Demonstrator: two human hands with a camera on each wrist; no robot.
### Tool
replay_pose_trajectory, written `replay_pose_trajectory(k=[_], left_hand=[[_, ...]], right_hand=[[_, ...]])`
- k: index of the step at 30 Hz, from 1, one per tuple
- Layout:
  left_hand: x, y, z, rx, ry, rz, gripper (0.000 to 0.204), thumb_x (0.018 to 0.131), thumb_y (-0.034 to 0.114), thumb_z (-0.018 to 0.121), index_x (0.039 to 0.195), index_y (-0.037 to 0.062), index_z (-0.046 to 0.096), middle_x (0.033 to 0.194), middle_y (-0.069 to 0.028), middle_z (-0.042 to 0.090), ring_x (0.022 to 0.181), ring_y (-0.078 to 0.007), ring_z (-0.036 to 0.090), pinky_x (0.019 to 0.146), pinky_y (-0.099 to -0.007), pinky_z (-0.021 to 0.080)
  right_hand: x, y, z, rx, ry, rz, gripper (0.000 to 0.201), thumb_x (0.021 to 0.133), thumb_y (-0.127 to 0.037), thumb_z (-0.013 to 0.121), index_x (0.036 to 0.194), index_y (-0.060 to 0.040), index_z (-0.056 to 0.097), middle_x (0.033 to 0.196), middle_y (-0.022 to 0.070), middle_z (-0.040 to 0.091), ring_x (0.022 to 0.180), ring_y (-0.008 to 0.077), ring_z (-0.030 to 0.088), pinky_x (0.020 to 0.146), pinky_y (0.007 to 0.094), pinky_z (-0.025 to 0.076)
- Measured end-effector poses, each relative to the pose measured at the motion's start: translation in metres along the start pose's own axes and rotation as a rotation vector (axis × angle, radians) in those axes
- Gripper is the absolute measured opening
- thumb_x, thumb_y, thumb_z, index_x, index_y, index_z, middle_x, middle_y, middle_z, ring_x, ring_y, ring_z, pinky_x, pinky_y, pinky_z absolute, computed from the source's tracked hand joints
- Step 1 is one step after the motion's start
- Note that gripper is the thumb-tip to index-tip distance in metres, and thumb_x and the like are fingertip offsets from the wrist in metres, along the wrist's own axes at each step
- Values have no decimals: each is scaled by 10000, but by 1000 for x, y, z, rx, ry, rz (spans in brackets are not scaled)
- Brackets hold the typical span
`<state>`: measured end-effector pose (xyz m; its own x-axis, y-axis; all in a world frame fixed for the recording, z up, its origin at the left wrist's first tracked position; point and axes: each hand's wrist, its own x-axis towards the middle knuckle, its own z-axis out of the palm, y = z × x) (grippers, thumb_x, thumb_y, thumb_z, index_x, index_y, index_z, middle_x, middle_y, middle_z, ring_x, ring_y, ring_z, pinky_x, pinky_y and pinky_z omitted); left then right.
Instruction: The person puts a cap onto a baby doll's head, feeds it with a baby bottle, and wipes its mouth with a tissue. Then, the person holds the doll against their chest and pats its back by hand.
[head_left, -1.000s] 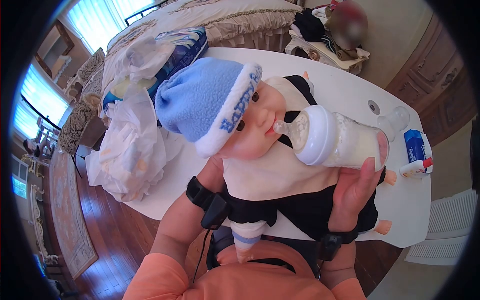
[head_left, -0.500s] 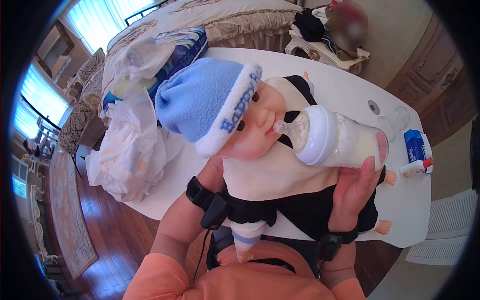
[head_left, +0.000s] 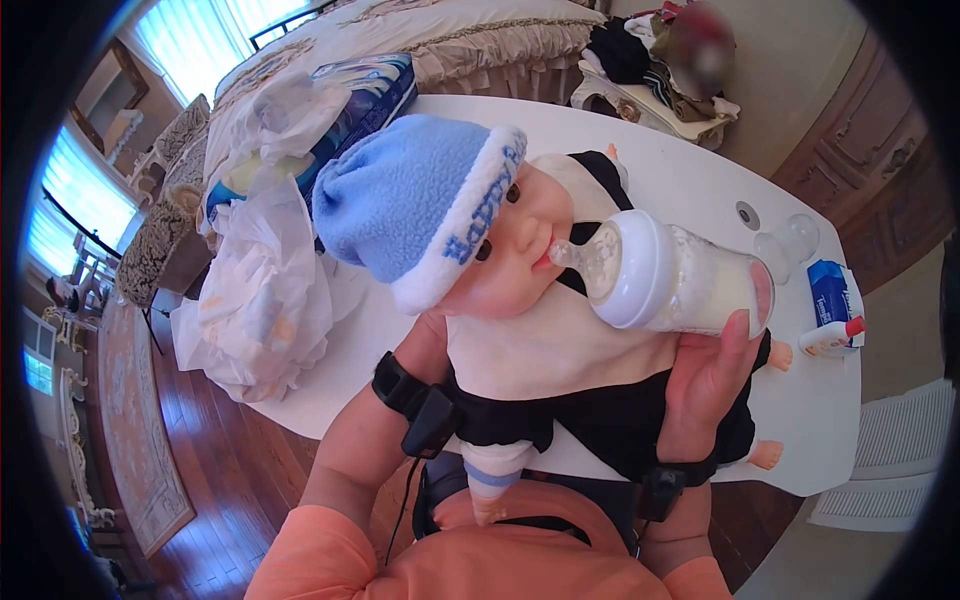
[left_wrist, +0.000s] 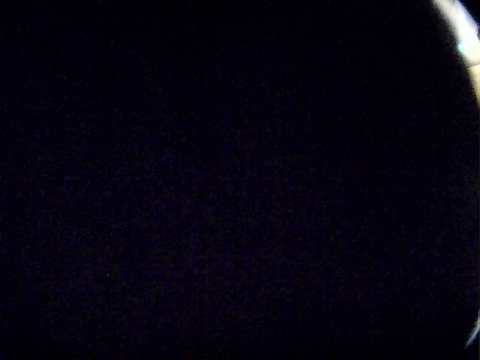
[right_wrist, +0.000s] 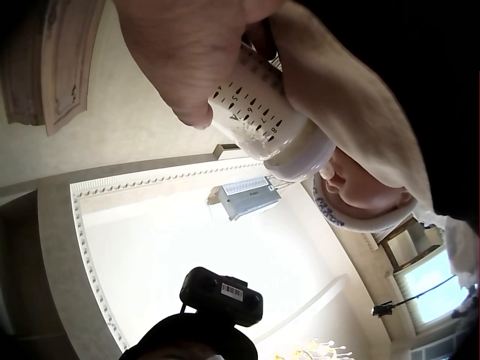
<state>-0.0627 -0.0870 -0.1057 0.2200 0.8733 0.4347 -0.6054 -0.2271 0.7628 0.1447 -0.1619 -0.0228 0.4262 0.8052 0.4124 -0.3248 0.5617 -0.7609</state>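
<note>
A baby doll in a blue fleece hat, a cream bib and dark clothing lies across the white table's near side. My right hand grips the lower end of a baby bottle holding whitish liquid, its thumb up along the side. The bottle's teat touches the doll's lips. In the right wrist view, fingers and thumb curl around the bottle near its printed scale. My left hand reaches under the doll's head, which hides its fingers. The left wrist view is almost wholly dark.
Crumpled white plastic bags and a blue package lie on the table's left. At the right are a clear dome cap, a blue tissue pack and a small red-capped bottle. A bed stands behind.
The bottle's base has shifted very slightly left with my right hand, and the doll's head slightly right. The teat stays at the lips.
</note>
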Motion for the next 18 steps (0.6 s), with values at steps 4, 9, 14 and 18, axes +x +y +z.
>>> replay_pose_trajectory(k=[4, 9, 14, 18], left_hand=[[0, 0, 0, -11, 2, -5, 537, 815, 191, 550, 1255, 0, 310, 1238, -141, 393, 1125, -203, 423, 976, -322, 336], [-1, 0, -1, -25, 3, -11, 536, 815, 194, 550, 1255, 1, 311, 1238, -141, 393, 1125, -204, 423, 976, -323, 336], [-1, -1, -1, -39, 3, -17, 536, 816, 197, 549, 1255, 1, 312, 1239, -142, 392, 1125, -205, 423, 976, -324, 336], [-2, -1, -1, -51, 4, -24, 536, 816, 199, 548, 1254, 1, 312, 1239, -142, 392, 1126, -206, 422, 977, -325, 336]], right_hand=[[0, 0, 0, 10, 3, 7, 621, 792, -286, 571, 1252, 11, 279, 1197, 133, 395, 1101, 231, 427, 934, 370, 353], [0, 0, 0, 24, -11, 20, 597, 803, -266, 552, 1257, 6, 274, 1200, 132, 392, 1105, 232, 422, 933, 372, 353], [1, -1, 1, 21, -10, 28, 592, 806, -260, 546, 1259, 5, 272, 1198, 134, 393, 1104, 236, 423, 931, 373, 354], [1, -1, 0, 28, -14, 39, 579, 810, -250, 537, 1259, 3, 273, 1198, 137, 393, 1102, 237, 425, 929, 376, 354]])
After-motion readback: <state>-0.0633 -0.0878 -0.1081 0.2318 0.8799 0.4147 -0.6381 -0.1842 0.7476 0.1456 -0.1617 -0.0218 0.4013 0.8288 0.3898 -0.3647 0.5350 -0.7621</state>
